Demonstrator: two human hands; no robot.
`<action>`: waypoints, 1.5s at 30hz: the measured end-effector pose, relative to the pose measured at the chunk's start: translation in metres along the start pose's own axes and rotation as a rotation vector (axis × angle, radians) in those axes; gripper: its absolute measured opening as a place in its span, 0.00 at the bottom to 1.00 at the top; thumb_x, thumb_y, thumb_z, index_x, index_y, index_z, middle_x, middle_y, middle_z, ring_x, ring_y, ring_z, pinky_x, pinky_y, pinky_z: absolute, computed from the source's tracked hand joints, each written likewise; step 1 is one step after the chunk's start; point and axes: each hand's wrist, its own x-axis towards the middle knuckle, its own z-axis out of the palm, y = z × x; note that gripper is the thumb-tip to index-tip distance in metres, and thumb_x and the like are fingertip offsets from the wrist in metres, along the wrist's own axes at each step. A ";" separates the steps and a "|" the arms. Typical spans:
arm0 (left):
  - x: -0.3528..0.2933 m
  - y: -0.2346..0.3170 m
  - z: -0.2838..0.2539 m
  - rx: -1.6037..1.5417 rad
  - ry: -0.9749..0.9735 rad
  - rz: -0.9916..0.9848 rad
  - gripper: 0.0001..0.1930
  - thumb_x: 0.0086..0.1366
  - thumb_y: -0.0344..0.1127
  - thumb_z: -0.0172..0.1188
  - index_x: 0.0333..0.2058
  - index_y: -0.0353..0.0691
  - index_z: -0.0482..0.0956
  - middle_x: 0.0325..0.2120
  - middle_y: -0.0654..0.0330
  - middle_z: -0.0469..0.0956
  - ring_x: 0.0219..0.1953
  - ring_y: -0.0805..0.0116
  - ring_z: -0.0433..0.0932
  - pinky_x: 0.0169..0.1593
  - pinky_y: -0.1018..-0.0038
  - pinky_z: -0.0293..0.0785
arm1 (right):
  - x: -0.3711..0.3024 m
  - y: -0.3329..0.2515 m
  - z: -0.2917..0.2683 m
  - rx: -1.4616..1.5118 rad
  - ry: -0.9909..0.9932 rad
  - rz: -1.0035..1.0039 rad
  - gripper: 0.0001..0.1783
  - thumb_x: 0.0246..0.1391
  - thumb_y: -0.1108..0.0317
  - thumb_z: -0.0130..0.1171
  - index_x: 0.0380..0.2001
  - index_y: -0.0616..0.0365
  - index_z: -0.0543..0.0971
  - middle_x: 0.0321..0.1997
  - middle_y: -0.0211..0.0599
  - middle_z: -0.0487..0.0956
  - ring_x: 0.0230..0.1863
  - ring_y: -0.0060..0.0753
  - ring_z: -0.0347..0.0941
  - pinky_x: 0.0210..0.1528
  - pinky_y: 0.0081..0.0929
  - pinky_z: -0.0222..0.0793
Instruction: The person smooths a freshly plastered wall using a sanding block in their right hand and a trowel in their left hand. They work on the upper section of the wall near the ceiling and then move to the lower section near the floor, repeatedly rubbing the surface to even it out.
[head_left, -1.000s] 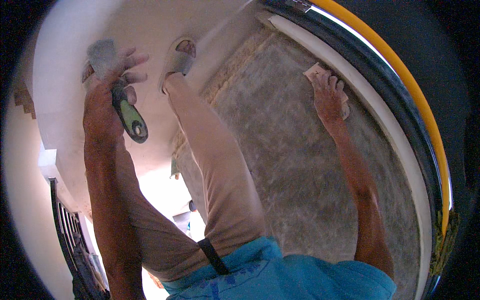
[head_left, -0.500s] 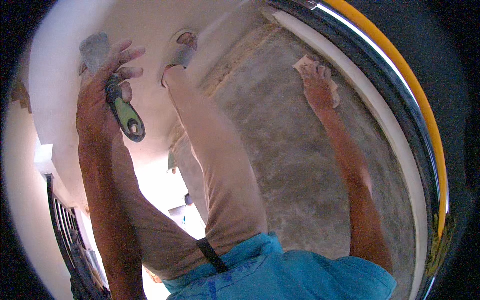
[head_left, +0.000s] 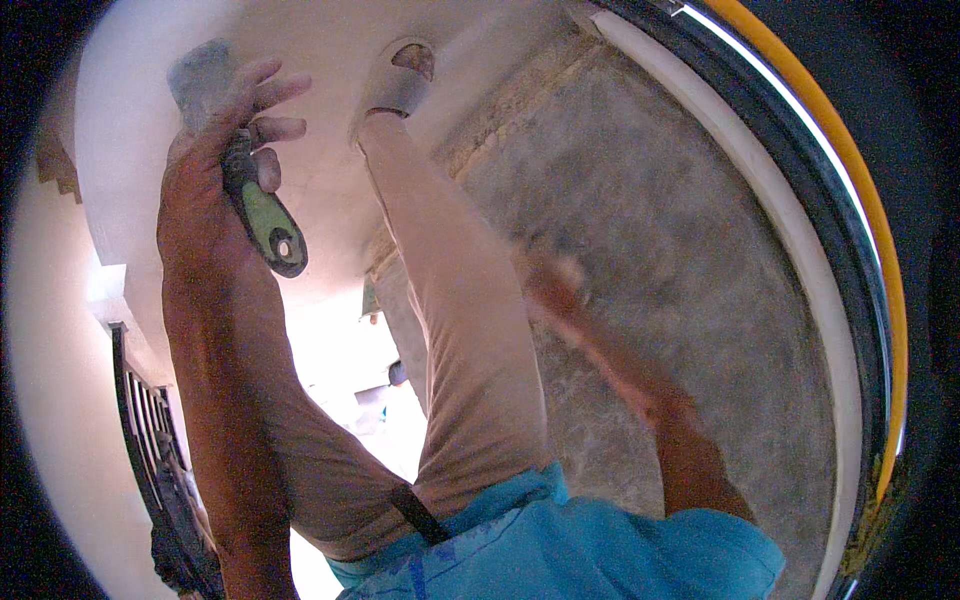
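My left hand point(head_left: 235, 150), raised at the upper left, holds a putty knife. Its green-and-black handle point(head_left: 265, 215) lies against the palm, and its grey, dusty blade point(head_left: 203, 85) sticks out beyond the hand. Some fingers of that hand stretch away from the handle. Against the grey wall surface point(head_left: 630, 200), my right hand point(head_left: 545, 283) is smeared by motion beside my leg. A pale blurred patch at it looks like the folded piece of sandpaper point(head_left: 571, 270) seen in the earlier picture. Its fingers cannot be made out singly.
A white ledge point(head_left: 770, 190) curves along the right, with a black band and a yellow strip point(head_left: 860, 180) beyond it. My slippered foot point(head_left: 400, 85) stands on the pale floor. Dark railings point(head_left: 140, 410) are at the left, with bright light between my legs.
My right hand has swept left and down across the grey surface, from beside the ledge to near my leg. The left hand keeps the putty knife; the whole view has shifted slightly.
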 end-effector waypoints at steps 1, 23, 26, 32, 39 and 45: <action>-0.009 0.013 0.004 0.012 0.029 -0.045 0.24 0.71 0.43 0.61 0.57 0.30 0.76 0.47 0.49 0.84 0.35 0.74 0.83 0.24 0.85 0.70 | 0.025 0.032 -0.006 -0.044 0.080 0.002 0.26 0.65 0.67 0.51 0.66 0.54 0.71 0.70 0.52 0.68 0.68 0.63 0.63 0.71 0.58 0.57; 0.002 0.013 -0.015 -0.015 0.007 -0.129 0.22 0.69 0.41 0.64 0.55 0.31 0.77 0.45 0.50 0.85 0.34 0.73 0.81 0.26 0.83 0.71 | 0.026 0.104 -0.094 -0.130 0.398 0.158 0.27 0.62 0.69 0.57 0.65 0.49 0.72 0.71 0.50 0.68 0.69 0.63 0.63 0.73 0.56 0.58; -0.013 0.015 0.001 0.041 0.078 -0.056 0.23 0.71 0.42 0.64 0.57 0.31 0.76 0.47 0.49 0.84 0.35 0.71 0.82 0.26 0.82 0.72 | -0.032 0.114 -0.152 -0.199 0.294 0.341 0.30 0.60 0.71 0.58 0.66 0.47 0.72 0.72 0.50 0.67 0.70 0.64 0.61 0.74 0.57 0.56; -0.031 0.044 -0.023 0.064 -0.015 -0.056 0.25 0.71 0.42 0.64 0.60 0.32 0.73 0.49 0.49 0.84 0.36 0.71 0.82 0.26 0.82 0.72 | -0.151 0.108 -0.190 -0.363 0.424 0.491 0.33 0.58 0.76 0.57 0.68 0.47 0.70 0.73 0.52 0.64 0.70 0.63 0.60 0.74 0.58 0.56; -0.075 0.109 -0.042 0.342 0.082 0.100 0.27 0.71 0.45 0.65 0.60 0.35 0.74 0.45 0.54 0.86 0.29 0.79 0.78 0.24 0.86 0.68 | -0.160 0.040 -0.044 0.003 0.412 0.572 0.26 0.66 0.64 0.49 0.67 0.50 0.69 0.66 0.54 0.73 0.68 0.54 0.67 0.67 0.57 0.65; -0.122 0.107 -0.158 0.579 0.280 0.020 0.20 0.72 0.43 0.61 0.58 0.42 0.78 0.41 0.58 0.85 0.27 0.77 0.77 0.23 0.79 0.68 | -0.159 -0.101 0.033 0.049 0.039 0.033 0.26 0.60 0.65 0.54 0.60 0.63 0.71 0.63 0.53 0.72 0.65 0.58 0.66 0.71 0.55 0.57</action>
